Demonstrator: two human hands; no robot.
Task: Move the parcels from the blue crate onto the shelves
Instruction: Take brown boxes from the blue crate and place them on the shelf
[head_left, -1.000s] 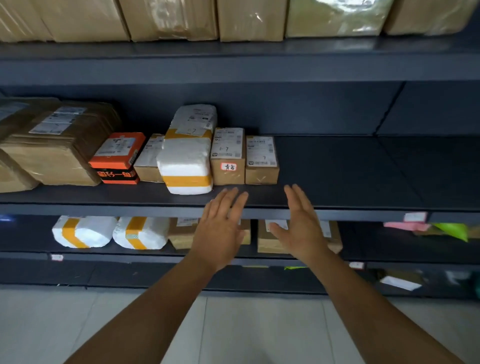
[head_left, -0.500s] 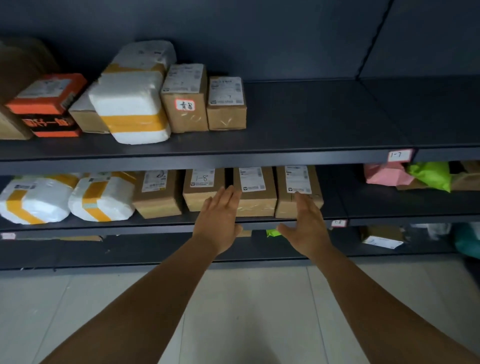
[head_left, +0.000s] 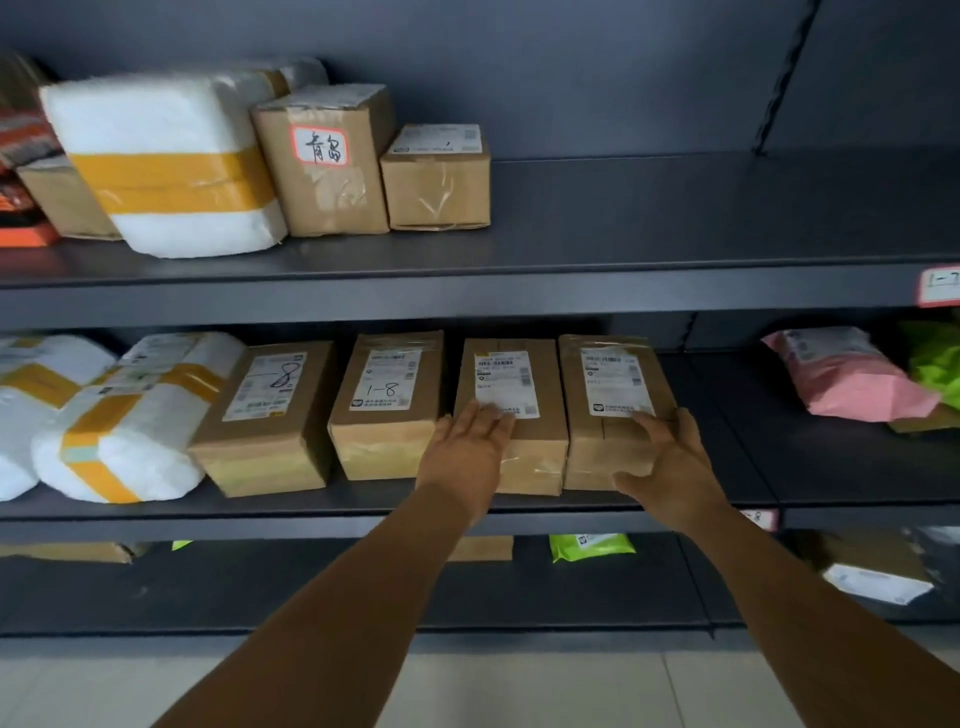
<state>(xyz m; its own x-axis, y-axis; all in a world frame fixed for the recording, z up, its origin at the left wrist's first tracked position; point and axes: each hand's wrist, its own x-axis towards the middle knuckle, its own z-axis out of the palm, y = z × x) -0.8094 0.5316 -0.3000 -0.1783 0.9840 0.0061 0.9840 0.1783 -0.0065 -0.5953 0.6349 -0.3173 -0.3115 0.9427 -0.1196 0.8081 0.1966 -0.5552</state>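
Observation:
Several brown parcels lie side by side on the middle shelf (head_left: 810, 467). My left hand (head_left: 465, 449) rests flat, fingers straight, on the near end of the third brown parcel (head_left: 524, 452). My right hand (head_left: 670, 462) lies with straight fingers on the front right corner of the rightmost brown parcel (head_left: 608, 431). Neither hand grips anything. The blue crate is out of view.
The upper shelf (head_left: 675, 228) holds a white parcel with yellow tape (head_left: 166, 171) and two brown boxes (head_left: 322, 161). White wrapped parcels (head_left: 130, 415) sit left on the middle shelf, a pink bag (head_left: 847, 379) right. A green bag (head_left: 592, 545) lies on the lower shelf.
The view dropped from the upper shelf to the middle one. Both hands moved forward and down, from in front of the shelf edge onto the two right-hand brown parcels.

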